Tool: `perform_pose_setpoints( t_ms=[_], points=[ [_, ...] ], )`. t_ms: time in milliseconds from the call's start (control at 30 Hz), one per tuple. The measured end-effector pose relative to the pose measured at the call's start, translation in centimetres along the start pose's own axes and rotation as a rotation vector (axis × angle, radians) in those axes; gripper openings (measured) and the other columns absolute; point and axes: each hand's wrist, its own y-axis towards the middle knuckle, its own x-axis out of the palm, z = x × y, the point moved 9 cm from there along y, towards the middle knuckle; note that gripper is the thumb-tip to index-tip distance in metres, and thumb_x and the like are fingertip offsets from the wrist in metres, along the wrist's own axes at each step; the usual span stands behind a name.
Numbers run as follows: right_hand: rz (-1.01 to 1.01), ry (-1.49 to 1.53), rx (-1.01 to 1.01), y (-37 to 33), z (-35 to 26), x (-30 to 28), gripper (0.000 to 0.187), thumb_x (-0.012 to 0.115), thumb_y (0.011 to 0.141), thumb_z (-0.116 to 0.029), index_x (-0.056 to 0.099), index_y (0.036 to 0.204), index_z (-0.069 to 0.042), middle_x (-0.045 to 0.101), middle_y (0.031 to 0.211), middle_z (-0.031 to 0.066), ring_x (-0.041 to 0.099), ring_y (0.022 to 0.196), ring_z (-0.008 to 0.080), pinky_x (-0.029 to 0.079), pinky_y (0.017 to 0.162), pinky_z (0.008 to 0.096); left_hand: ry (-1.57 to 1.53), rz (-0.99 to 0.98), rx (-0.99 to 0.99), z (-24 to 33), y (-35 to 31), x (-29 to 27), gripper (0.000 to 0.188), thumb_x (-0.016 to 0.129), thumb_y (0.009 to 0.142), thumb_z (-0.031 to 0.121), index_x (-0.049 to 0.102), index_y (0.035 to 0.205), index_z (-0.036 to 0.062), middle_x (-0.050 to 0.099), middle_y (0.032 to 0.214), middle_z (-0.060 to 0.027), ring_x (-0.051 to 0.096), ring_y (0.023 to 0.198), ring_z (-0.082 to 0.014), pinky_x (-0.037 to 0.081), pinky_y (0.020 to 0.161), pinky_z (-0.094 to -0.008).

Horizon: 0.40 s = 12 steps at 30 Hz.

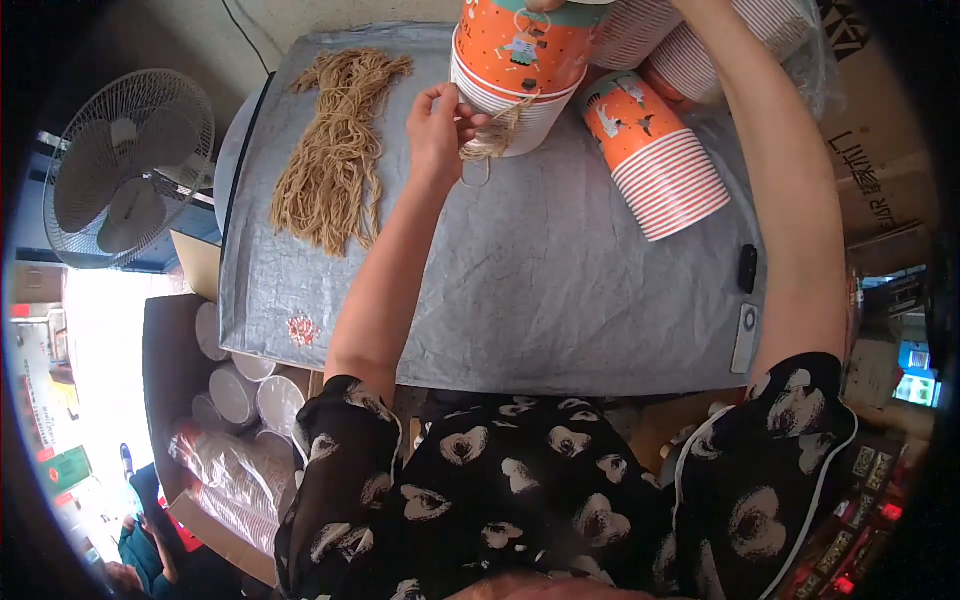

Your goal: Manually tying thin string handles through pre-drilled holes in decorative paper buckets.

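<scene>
My left hand [437, 128] is closed on a small bundle of tan twine [497, 137], from which a thin loop hangs. It rests against the side of a stack of paper buckets [520, 50], orange with cartoon prints above and white rims below. My right forearm [785, 170] reaches up past the top edge of the picture, so most of that hand is hidden. A fingertip [545, 4] touches the top of the stack; whose hand it belongs to is cut off. To the left lies a large tied hank of tan twine [335, 150].
A second stack of orange buckets [655, 155] lies on its side, with more wrapped stacks [740, 45] behind. A black object [747, 268] and a pale flat one [745, 338] lie at the right edge. A fan [130, 170] and a carton of lids [235, 395] stand left.
</scene>
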Motion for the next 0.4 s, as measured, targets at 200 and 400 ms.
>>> perform_pose_setpoints(
  t_ms=[200,400],
  points=[
    [0.0,0.151,-0.014,0.4,0.7,1.1,0.089,0.081,0.063,-0.042,0.054,0.139,-0.004,0.062,0.131,0.0223,0.06,0.12,0.0308,0.049,0.1,0.0389,-0.023,0.0,-0.016,-0.4,0.6,-0.8,0.016,0.059,0.102,0.02,0.053,0.11,0.0074,0.061,0.078,-0.0031,0.067,0.062,-0.0151,0.046,0.047,-0.022],
    [-0.004,0.226,-0.019,0.2,2.0,2.1,0.085,0.081,0.066,-0.04,0.054,0.138,-0.004,0.062,0.13,0.0224,0.061,0.119,0.03,0.05,0.099,0.0382,-0.008,-0.016,-0.043,-1.0,1.5,-0.9,0.016,0.059,0.102,0.02,0.053,0.111,0.0077,0.062,0.079,-0.0027,0.068,0.064,-0.0147,0.046,0.048,-0.0222]
  ],
)
